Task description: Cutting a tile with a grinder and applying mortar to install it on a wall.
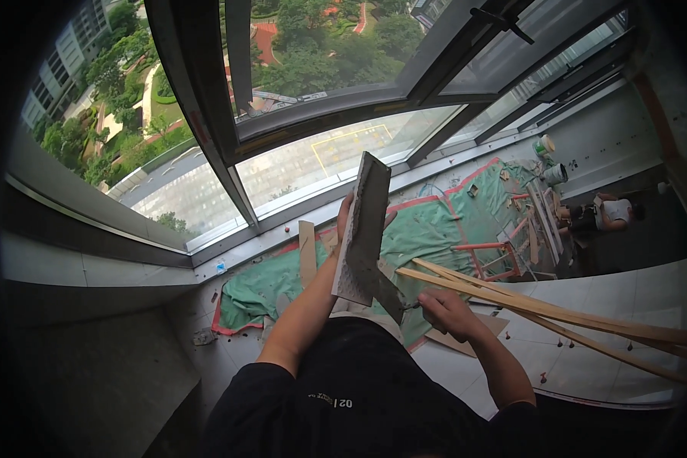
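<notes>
My left hand (344,216) holds up a narrow tile (351,276) from beneath, tilted, with its fingertips showing past the far side. Grey mortar (371,217) covers most of the face turned toward the right. In my right hand (448,313) is the handle of a trowel (391,296), the fingers wrapped round it. The trowel's dark, mortar-smeared blade lies against or just beside the tile's lower right end; I cannot tell whether they touch.
A green sheet with red edges (424,233) covers floor by the windows (336,145). Long wooden strips (542,304) stretch rightward. Beyond stand an orange-red metal frame (504,259) and buckets (555,174). Another person (612,213) is at far right. A board strip (307,252) lies left.
</notes>
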Demonstrator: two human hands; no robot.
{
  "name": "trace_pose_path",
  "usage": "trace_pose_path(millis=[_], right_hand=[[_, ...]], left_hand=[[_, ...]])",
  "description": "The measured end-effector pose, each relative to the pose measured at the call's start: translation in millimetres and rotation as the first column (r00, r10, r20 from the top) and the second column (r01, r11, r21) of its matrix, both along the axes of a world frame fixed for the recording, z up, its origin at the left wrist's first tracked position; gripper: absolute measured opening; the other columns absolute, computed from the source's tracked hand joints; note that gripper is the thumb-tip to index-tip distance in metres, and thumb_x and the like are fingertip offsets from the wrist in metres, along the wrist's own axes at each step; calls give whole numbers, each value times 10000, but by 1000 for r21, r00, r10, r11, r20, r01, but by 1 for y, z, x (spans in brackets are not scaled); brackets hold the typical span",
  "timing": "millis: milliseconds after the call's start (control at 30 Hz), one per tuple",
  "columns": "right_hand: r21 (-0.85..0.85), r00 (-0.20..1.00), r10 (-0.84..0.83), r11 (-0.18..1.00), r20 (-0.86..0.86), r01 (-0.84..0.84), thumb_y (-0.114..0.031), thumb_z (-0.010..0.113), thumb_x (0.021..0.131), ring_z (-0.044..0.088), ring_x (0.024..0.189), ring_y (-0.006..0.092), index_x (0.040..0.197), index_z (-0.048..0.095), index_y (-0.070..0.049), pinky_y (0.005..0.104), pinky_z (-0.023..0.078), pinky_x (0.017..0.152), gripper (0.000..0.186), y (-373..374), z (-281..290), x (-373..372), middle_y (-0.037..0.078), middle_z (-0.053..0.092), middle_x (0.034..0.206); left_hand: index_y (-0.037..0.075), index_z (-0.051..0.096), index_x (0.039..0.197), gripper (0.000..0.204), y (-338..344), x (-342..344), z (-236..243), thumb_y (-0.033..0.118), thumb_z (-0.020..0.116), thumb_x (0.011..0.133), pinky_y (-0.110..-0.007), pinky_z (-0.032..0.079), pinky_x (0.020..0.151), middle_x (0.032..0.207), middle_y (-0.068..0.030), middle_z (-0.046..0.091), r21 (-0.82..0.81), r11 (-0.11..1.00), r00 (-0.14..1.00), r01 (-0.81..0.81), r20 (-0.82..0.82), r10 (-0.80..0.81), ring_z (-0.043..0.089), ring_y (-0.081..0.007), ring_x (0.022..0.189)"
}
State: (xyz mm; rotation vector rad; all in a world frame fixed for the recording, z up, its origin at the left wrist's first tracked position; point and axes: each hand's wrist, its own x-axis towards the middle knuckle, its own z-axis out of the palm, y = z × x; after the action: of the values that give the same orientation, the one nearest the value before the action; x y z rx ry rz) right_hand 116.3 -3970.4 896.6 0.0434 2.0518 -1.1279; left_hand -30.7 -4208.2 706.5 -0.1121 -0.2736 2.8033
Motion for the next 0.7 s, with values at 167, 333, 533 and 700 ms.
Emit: trace_pose_path(millis=[167,333,533,700], right_hand=[[48,985,86,996,-149,-80,-308,551,1201,491,680,94,945,609,-41,312,438,644,374,2,7,35,-16,522,720],[-3,980,159,987,-118,-160,-317,544,1210,498,644,74,955,623,-55,302,439,610,375,32,35,42,-23,525,691],[-150,911,-395,914,-119,376,-380,552,1203,399,523,56,1044,632,-82,266,327,446,347,43,-1,-65,-37,475,712],[-84,941,-318,947,-116,310,-396,553,1198,397,495,71,1002,597,-98,280,311,427,359,40,-21,-129,-36,475,694]], left_hand=[[126,739,1387,488,4,-34,-58,485,508,1151,-619,470,1243,1208,-70,827,9,998,992,-67,-107,68,788,-239,1102],[140,749,1364,492,18,-36,-75,509,504,1151,-633,482,1233,1195,-58,834,20,1000,994,-12,-111,14,792,-244,1065],[132,643,1551,569,40,6,-17,535,486,1181,-651,477,1258,1300,-81,776,-81,989,990,124,79,-117,743,-279,1230],[135,654,1531,544,39,27,-17,521,490,1186,-654,485,1252,1279,-67,775,-160,973,986,168,41,-164,747,-262,1197]])
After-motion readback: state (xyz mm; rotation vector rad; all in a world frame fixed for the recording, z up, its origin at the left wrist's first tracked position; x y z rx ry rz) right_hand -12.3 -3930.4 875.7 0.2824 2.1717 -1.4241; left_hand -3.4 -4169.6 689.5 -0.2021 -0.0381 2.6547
